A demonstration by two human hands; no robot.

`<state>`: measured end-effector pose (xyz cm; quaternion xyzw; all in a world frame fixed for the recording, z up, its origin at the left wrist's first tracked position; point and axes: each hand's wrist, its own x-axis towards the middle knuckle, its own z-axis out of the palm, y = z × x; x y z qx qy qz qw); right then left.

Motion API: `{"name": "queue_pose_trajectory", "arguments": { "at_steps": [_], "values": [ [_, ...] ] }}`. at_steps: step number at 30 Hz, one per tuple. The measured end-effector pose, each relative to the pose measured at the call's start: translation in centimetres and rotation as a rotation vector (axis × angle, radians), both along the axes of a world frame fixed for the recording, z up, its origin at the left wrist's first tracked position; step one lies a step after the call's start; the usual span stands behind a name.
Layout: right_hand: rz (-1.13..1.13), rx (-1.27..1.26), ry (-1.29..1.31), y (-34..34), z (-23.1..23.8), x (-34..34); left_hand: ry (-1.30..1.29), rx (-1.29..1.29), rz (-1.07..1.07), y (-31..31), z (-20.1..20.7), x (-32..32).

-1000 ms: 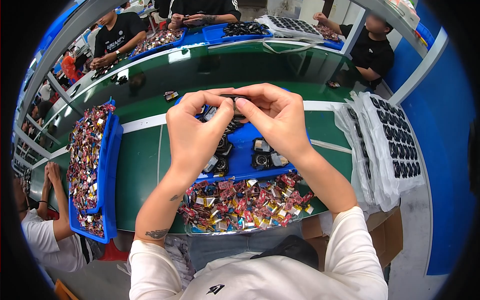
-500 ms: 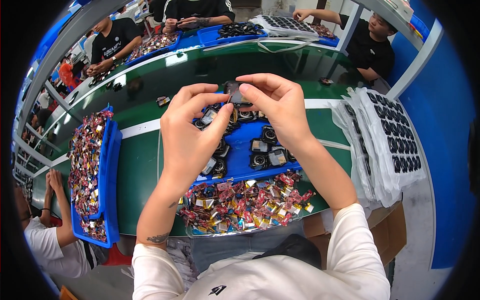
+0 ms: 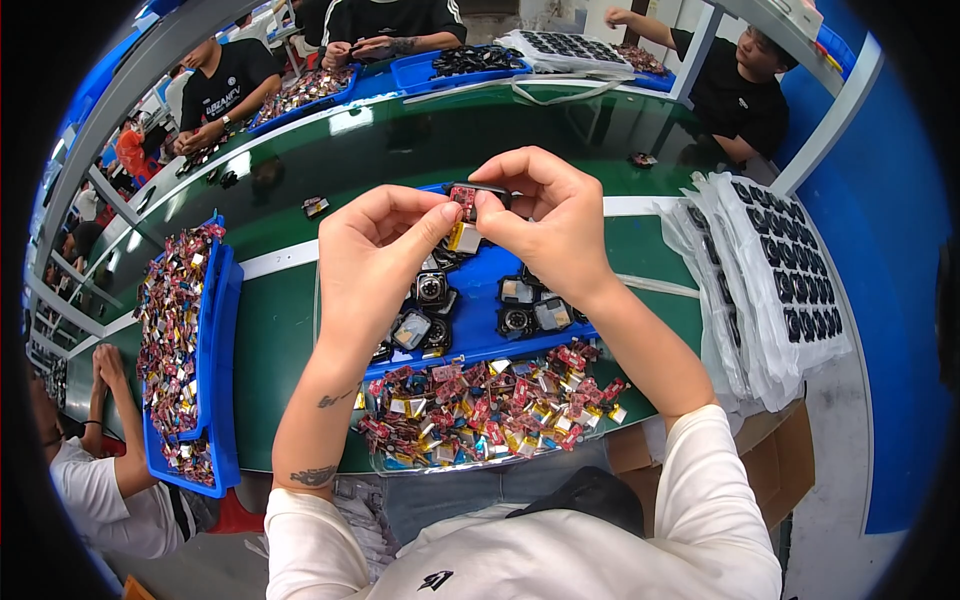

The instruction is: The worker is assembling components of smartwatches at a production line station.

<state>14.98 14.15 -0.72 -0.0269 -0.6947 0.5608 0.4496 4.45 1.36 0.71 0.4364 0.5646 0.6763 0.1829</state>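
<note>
Both hands are raised over the green table (image 3: 290,350), meeting above the blue tray (image 3: 480,335). The left hand (image 3: 375,255) pinches thumb and forefinger shut on the left end of a small black part with a red circuit board (image 3: 470,195); the right hand (image 3: 545,215) clamps its fingertips on the right end of the same part, so the piece is held in the air between the two hands, just above the far edge of the tray. A silver-gold pouch (image 3: 462,238) hangs just below the part, beside the left thumb; whether it is attached I cannot tell. The tray holds loose black round components (image 3: 432,290) lying on blue. Nearer the person sits a heap of red and gold pieces (image 3: 490,410), touching the tray's near edge. To the right are stacked clear blister trays of black parts (image 3: 780,270). To the left is a second blue tray of red pieces (image 3: 185,350). Other workers sit across the table.
</note>
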Motion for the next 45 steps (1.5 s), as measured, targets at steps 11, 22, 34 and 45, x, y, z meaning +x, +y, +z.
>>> {"name": "queue_pose_trajectory", "arguments": {
  "at_steps": [11, 22, 34, 45],
  "values": [
    [0.128, -0.079, 0.031, 0.3, 0.6, 0.1, 0.105, 0.061, 0.073, 0.5, -0.3, -0.5],
    [-0.139, 0.127, 0.008, 4.5, 3.4, 3.0, 0.321, -0.237, 0.256, 7.7, -1.7, -8.4],
    [-0.137, 0.301, 0.032, 5.1, 4.8, 4.1, 0.662, -1.069, 0.391, 17.2, -8.9, -16.5],
    [-0.146, 0.442, -0.185, 4.7, 3.2, 3.8, 0.952, -0.472, -0.552, -0.3, -4.0, -3.0]
  ]
}}
